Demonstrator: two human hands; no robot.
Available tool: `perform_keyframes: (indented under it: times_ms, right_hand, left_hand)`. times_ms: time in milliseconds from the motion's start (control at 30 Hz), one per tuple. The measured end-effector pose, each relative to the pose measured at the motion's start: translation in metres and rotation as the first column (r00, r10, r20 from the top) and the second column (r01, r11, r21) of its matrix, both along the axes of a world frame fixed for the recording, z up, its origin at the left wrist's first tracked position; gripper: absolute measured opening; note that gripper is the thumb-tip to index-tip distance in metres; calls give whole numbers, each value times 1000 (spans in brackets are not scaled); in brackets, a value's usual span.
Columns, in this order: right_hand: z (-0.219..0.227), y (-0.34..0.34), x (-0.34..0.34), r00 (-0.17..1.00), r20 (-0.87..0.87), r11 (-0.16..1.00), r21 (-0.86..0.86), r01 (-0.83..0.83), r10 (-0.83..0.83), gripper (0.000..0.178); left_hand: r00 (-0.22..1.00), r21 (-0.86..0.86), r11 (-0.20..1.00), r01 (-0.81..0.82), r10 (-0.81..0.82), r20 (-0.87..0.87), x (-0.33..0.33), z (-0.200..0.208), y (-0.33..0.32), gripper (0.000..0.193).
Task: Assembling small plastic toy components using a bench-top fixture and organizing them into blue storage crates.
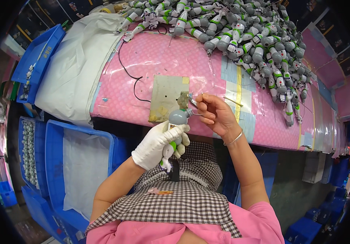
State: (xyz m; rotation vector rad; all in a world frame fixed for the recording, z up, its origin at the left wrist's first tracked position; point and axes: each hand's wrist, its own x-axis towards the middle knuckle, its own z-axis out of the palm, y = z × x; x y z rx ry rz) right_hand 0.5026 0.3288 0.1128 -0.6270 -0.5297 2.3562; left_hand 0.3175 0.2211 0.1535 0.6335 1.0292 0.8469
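My left hand (152,146), in a white glove, is closed around a toy arm (178,117). The arm is grey, white and green, with its round grey end pointing away from me and its small hand hanging near my apron. From the grey end a thin wire (196,114) runs across to my bare right hand (217,114). There the fingers are curled, and the wire passes into them. Just beyond the toy arm, a square metal plate (165,91) lies on the table, with a small fixture (183,99) at its right edge.
A large heap of similar toy arms (240,36) covers the back right of the pink table (142,57). White sheeting (71,61) drapes the left end. Blue bins (55,158) stand at the left. A black cord (136,85) leads to the plate; a thin stick (233,101) lies right.
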Motion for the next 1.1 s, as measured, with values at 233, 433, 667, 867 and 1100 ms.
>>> perform_keyframes:
  times_ms: [233, 433, 667, 867, 1100]
  right_hand:
    - [11, -4, 2, 984, 150, 986, 155, 67, -91, 24]
    - [8, 0, 10, 993, 114, 994, 100, -34, 22, 27]
    - [-4, -1, 16, 996, -18, 987, -136, 83, -86, 25]
    - [-10, 6, 20, 998, -14, 987, -148, 60, -63, 22]
    - [-2, 6, 15, 985, 169, 995, -96, -14, 30, 19]
  left_hand:
    - [998, 67, 997, 26, -22, -58, -3, 6, -1, 39]
    - [955, 66, 992, 104, -81, -284, -3, 5, -3, 37]
    - [901, 100, 988, 116, -62, -429, 1, -5, -9, 35]
    - [800, 168, 966, 195, -58, -598, 4, -7, -14, 37]
    - [742, 190, 952, 240, -54, -668, 1, -9, -15, 40]
